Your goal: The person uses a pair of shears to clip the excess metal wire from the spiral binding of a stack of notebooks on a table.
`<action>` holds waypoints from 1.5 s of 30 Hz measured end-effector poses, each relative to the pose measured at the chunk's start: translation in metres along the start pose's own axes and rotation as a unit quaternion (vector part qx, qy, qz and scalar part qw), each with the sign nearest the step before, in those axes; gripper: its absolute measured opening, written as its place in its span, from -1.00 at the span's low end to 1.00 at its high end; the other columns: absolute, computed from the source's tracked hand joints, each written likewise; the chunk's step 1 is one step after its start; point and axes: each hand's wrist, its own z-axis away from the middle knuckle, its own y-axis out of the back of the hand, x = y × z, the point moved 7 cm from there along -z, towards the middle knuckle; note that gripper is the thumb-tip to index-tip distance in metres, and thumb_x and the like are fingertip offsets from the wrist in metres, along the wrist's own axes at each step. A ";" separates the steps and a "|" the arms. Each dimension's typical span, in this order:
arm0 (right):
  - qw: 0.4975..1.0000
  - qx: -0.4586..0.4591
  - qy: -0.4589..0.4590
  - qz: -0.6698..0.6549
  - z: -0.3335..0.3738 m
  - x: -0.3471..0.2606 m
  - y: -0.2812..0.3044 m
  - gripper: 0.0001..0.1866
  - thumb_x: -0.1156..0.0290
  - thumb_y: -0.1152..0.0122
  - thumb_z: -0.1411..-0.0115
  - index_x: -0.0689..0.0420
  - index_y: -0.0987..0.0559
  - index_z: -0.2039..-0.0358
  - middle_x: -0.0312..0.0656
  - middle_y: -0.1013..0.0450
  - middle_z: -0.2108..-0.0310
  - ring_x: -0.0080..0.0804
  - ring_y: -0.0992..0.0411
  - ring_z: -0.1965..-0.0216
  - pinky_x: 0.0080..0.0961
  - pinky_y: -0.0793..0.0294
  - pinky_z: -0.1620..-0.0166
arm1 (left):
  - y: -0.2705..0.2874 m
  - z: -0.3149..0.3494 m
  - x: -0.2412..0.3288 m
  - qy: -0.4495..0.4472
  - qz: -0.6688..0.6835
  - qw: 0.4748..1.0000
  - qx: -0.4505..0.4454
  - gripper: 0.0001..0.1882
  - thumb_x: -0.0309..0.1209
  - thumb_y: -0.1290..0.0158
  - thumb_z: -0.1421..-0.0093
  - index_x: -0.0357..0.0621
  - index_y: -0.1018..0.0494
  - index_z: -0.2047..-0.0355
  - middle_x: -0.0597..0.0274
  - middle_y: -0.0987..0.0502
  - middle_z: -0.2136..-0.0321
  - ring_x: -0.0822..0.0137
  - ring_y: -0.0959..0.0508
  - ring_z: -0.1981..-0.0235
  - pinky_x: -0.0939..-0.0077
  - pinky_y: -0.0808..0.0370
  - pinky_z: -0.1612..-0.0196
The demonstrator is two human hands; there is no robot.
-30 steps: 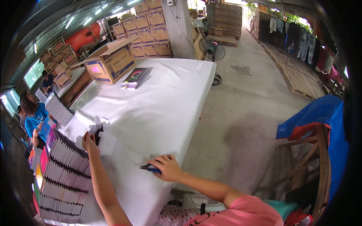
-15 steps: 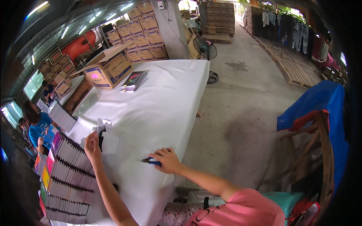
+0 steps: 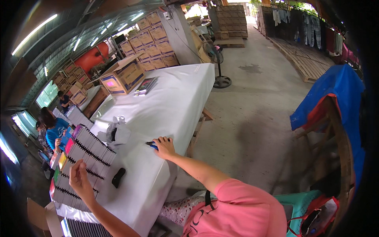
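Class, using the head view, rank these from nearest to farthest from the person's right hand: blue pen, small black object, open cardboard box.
1. Blue pen, under the right hand.
2. Small black object, toward the person's left.
3. Open cardboard box, at the table's far end.

Between our left hand (image 3: 81, 179) and our right hand (image 3: 164, 146) we have bare white table (image 3: 173, 102), broken only by a small black object (image 3: 118, 177) just right of the left hand. Under that hand the spiral notebooks (image 3: 85, 158) block passage. Beyond it sits crumpled white wrapping (image 3: 116, 132); farther beyond the right hand, a cardboard box (image 3: 122, 77).
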 end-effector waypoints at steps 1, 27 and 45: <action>1.000 0.000 -0.018 0.009 0.004 -0.002 -0.002 -0.52 0.21 -0.24 0.01 -0.09 -0.41 0.03 -0.24 -0.35 0.15 -0.27 -0.28 0.03 -0.18 -0.13 -0.02 | 0.014 0.006 0.010 -0.003 -0.012 1.000 0.011 -0.82 -0.44 -0.01 -0.25 -0.32 -0.50 0.25 0.29 -0.51 0.38 0.54 -0.44 0.36 0.70 -0.35 0.27; 0.793 -0.284 0.422 -0.335 0.257 -0.283 0.008 -0.45 0.35 -0.14 -0.04 -0.12 -0.36 -0.11 -0.15 -0.34 0.20 -0.16 -0.33 0.19 -0.19 -0.26 0.17 | 0.165 0.410 -0.024 0.341 0.118 0.711 0.603 -0.65 -0.29 -0.06 -0.19 -0.13 -0.39 0.05 0.33 -0.44 0.36 0.50 -0.44 0.36 0.57 -0.39 0.36; 0.797 -0.272 0.481 -0.245 0.301 -0.313 -0.016 -0.44 0.28 -0.16 -0.06 -0.07 -0.35 -0.12 -0.16 -0.29 0.08 -0.21 -0.29 0.09 -0.18 -0.24 0.10 | 0.143 0.435 -0.098 0.592 0.241 0.625 0.448 -0.74 -0.12 -0.05 -0.18 0.00 -0.50 0.28 0.39 -0.54 0.33 0.47 -0.45 0.22 0.49 -0.28 0.17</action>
